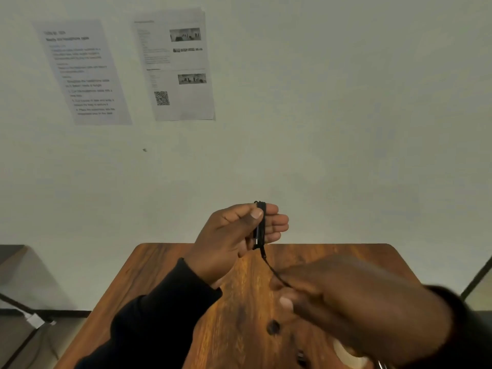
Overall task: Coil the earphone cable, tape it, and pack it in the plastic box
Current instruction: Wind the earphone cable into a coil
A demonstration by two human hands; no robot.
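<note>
A black earphone cable [260,225] is wound in several loops around the fingers of my left hand [239,233], which is raised above the far edge of the table, thumb pressing the loops. One strand of the cable runs down and to the right into my right hand [346,307], which pinches it close to the camera and looks blurred. A pale roll that looks like tape [348,354] shows on the table under my right hand, partly hidden. No plastic box is in view.
The wooden table [165,272] has rounded far corners and stands against a plain wall. Two printed sheets [175,65] hang on the wall at upper left. A small dark object [273,327] lies on the table. The floor shows at lower left.
</note>
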